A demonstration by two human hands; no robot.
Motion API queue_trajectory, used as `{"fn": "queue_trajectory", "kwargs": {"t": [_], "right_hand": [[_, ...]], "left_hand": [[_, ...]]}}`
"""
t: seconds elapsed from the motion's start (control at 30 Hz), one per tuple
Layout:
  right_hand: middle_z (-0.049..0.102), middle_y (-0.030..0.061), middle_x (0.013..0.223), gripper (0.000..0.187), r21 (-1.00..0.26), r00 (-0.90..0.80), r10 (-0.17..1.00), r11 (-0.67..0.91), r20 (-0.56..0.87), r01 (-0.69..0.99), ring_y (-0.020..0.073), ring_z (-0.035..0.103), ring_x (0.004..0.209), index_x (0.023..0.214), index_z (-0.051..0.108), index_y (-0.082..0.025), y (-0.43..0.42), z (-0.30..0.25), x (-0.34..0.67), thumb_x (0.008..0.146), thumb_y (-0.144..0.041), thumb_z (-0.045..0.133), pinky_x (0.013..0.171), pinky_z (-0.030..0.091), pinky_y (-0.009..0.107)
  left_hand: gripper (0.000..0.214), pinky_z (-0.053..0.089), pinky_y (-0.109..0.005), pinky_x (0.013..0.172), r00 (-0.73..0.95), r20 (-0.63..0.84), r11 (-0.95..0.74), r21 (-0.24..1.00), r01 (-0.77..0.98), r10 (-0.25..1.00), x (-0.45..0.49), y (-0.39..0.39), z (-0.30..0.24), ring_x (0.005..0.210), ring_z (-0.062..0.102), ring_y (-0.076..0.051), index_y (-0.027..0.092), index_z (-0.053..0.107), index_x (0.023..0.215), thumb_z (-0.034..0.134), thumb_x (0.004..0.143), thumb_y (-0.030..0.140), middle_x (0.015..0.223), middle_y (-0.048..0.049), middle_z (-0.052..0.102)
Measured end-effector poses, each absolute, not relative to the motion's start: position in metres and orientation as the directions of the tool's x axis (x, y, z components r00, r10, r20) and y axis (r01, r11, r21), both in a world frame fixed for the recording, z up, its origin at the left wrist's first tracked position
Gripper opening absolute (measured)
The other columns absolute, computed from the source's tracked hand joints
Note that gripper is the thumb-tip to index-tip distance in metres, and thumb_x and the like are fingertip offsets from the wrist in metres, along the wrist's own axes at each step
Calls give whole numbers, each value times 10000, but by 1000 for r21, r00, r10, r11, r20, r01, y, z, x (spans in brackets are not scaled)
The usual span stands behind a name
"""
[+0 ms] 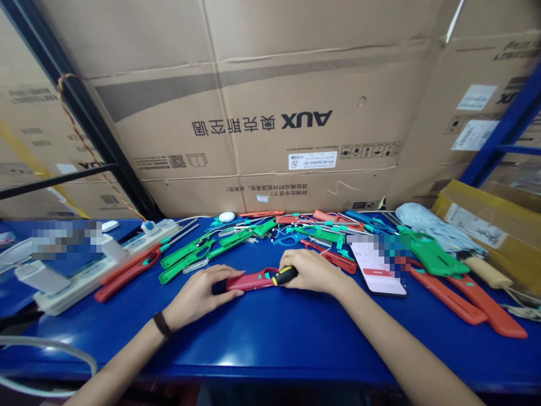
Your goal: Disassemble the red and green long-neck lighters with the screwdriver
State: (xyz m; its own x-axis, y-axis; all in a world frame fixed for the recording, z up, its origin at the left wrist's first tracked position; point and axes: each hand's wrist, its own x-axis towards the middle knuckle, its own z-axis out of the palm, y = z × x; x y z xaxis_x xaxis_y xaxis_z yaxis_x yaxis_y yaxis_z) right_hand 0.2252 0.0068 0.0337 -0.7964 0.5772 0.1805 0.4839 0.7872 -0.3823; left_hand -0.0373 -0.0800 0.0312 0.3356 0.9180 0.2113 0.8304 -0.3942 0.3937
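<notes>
In front of me on the blue table lies a red utility lighter [249, 281] with a green trigger. My left hand [205, 288] grips its left end between thumb and fingers. A screwdriver [285, 276] with a black and yellow handle is in my right hand [308, 270], held against the lighter's right end by the trigger loop. The screwdriver's tip is hidden from view. Just behind my right hand lies a red lighter shell [338, 260]. To the left, behind my left hand, are open green lighter shells [181, 269].
A power strip [67, 292] with white plugs stands at the left, a red lighter [127, 276] beside it. Right of my hands lies a phone [376, 273], then more red lighters [448, 296] and a green one [439, 254]. Cardboard [253, 84] walls the table's back.
</notes>
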Motion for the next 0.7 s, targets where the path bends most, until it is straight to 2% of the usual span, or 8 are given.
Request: {"fn": "queue_trajectory", "kwargs": {"t": [0.37, 0.53, 0.7], "right_hand": [[663, 14, 988, 103, -410, -799, 572, 783, 183, 467, 183, 624, 842, 842, 688, -218, 5, 35, 224, 750, -224, 641, 654, 407, 246], [684, 16, 1032, 197, -439, -821, 543, 790, 176, 428, 207, 635, 922, 910, 701, -235, 4, 34, 222, 749, -172, 605, 760, 436, 266], [701, 20, 1036, 261, -420, -809, 572, 773, 137, 475, 242, 640, 952, 975, 702, -260, 4, 35, 220, 748, -192, 592, 769, 446, 289]], "left_hand": [[339, 503, -321, 863, 354, 219, -413, 369, 833, 909, -39, -78, 30, 965, 635, -216, 246, 671, 1083, 564, 844, 462, 1071, -51, 680], [327, 501, -307, 845, 371, 193, -418, 381, 824, 908, -37, -78, 33, 941, 634, -207, 241, 667, 1088, 575, 846, 440, 1058, -54, 666], [318, 498, -295, 853, 350, 199, -403, 420, 814, 915, -38, -78, 30, 951, 633, -201, 239, 664, 1091, 585, 844, 424, 1054, -47, 664]]}}
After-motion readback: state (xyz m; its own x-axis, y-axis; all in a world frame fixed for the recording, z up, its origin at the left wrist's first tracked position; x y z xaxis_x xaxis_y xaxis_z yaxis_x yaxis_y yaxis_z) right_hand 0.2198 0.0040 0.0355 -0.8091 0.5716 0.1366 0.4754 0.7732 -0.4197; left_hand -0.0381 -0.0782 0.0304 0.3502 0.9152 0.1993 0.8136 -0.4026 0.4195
